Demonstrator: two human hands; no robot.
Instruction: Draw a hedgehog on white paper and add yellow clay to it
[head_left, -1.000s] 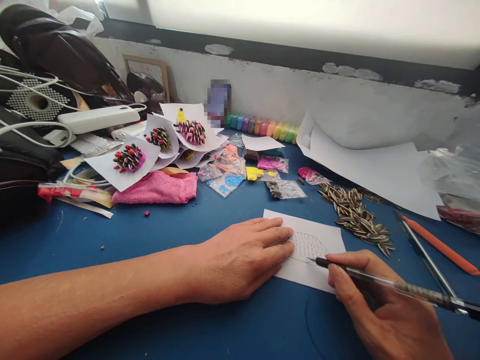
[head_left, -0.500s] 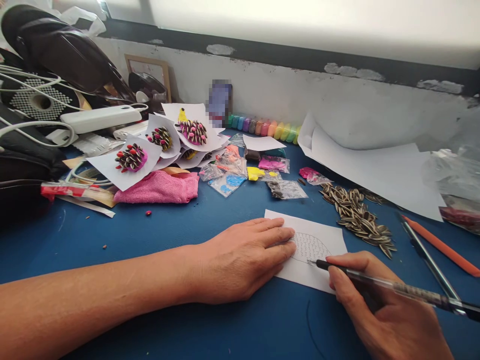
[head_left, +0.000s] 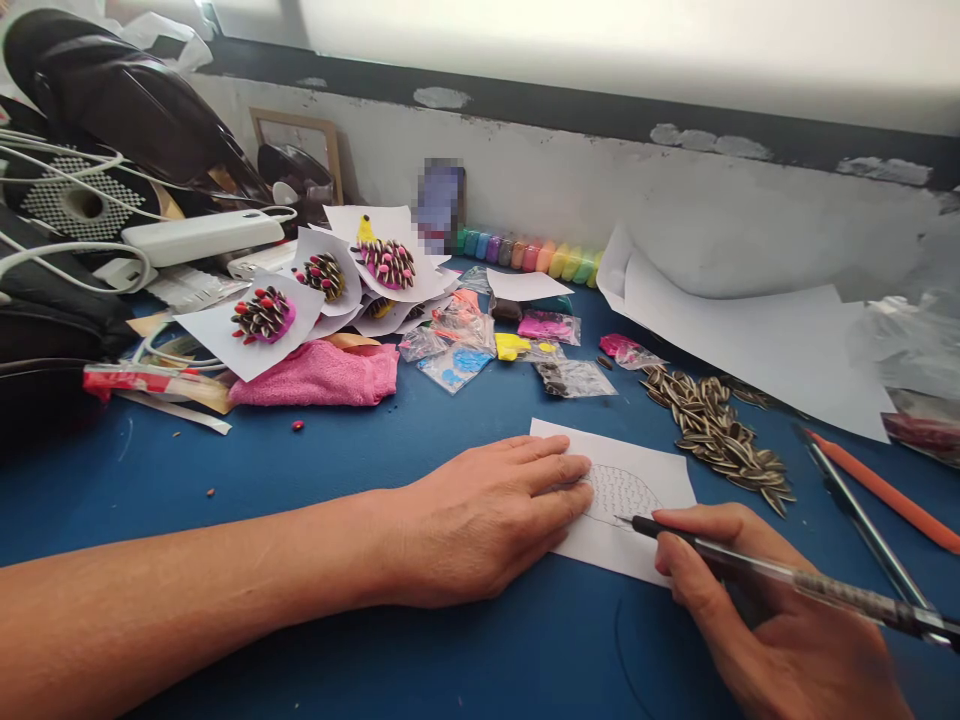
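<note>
A small white sheet of paper [head_left: 622,560] lies on the blue table, bearing a rounded outline filled with rows of small wavy marks. My left hand [head_left: 487,515] rests flat on its left side, fingers stretched out and covering part of the drawing. In my right hand [head_left: 765,600] is a black and clear pen [head_left: 750,565], gripped between thumb and fingers. Its tip is at the lower edge of the outline, where I cannot tell whether it touches the paper. A heap of striped sunflower seeds [head_left: 720,430] lies just beyond the sheet.
An orange tool [head_left: 885,490] and a slim metallic one lie at right. Bagged coloured clay [head_left: 454,368], a pink cloth [head_left: 315,375] and paper with seed-covered clay figures [head_left: 262,320] sit at the back left. Large white sheets [head_left: 750,330] lean near the wall.
The pen has shifted very slightly, its tip rising a little on the drawing and its rear end dipping. My left hand stays in place.
</note>
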